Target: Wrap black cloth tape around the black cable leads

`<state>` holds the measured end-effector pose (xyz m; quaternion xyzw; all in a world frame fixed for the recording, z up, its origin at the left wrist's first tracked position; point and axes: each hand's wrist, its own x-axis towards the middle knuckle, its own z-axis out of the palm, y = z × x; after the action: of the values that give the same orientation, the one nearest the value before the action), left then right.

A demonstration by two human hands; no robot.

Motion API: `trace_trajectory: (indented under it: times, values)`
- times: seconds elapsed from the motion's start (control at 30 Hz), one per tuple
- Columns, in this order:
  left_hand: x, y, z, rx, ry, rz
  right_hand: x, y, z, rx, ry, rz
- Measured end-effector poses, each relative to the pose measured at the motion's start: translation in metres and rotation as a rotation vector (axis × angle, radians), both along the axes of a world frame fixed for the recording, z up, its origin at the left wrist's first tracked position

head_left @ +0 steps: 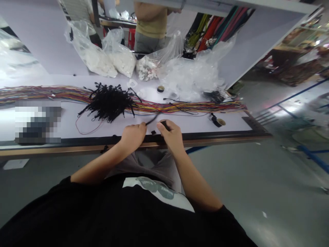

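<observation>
My left hand (133, 137) is closed around a short black cable (152, 120), whose free end slants up to the right toward the wire bundle. Just right of it, my right hand (172, 134) grips a black roll of tape (166, 125), partly hidden by the thumb and fingers. A small black scrap (153, 132) lies at the table edge between both hands. Up and to the left sits a heap of black cables with looped ends (109, 103). Behind the hands, a long bundle of coloured wires (169, 107) runs across the white table (195, 125).
More tape rolls lie at the back (160, 89) and right (220, 122). Clear bags of white parts (123, 61) line the rear panel. A blurred block (38, 121) covers something at left. Beyond the panel opening stands a person (151, 25), near hanging coloured wires (218, 25).
</observation>
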<state>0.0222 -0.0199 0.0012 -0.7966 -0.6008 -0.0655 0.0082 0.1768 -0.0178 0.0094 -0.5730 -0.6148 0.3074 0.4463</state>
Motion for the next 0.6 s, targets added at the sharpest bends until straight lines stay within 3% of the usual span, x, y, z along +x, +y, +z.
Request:
trace_trajectory:
  times: [0.13,0.27,0.37,0.47,0.6]
  values:
    - [-0.034,0.019,0.015,-0.066,0.114,0.100,0.038,0.009,-0.003,0.029,-0.100,-0.169]
    - [-0.068,0.030,0.037,-0.041,0.124,0.354,0.107,0.018,-0.010,0.078,-0.277,-0.525]
    - [-0.086,0.036,0.047,-0.040,0.189,0.422,0.152,0.018,-0.014,0.065,-0.379,-0.803]
    - [-0.094,0.043,0.051,-0.078,0.234,0.451,0.176,0.016,-0.013,-0.037,-0.470,-0.908]
    - [-0.095,0.052,0.050,-0.082,0.131,0.513,0.189,0.019,-0.012,-0.189,-0.671,-0.915]
